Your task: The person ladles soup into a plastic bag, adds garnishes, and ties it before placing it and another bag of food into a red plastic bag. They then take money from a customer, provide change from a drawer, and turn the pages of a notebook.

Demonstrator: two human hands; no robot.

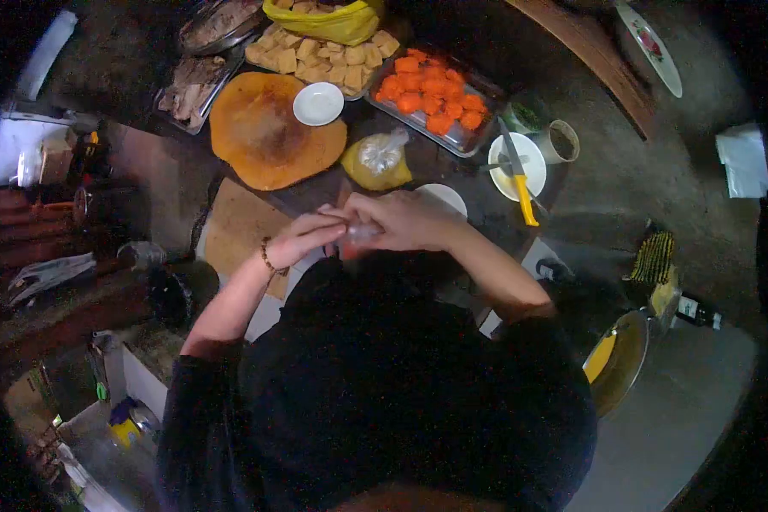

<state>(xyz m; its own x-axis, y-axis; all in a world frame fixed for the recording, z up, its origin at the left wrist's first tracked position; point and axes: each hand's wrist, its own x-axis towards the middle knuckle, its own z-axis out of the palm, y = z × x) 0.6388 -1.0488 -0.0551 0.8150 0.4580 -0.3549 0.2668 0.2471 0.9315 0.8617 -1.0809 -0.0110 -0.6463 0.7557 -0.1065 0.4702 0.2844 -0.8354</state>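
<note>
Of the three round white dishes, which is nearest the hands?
The partly hidden dish, just beyond the right hand. The small dish sits on the round board; the third dish lies under the yellow-handled knife, both farther away.

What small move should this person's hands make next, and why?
Perhaps the left hand should gently tease open the translucent, pale, plastic-looking piece: the right hand seems to be gripping it, it looks bunched, and the left hand is already right beside it.
</note>
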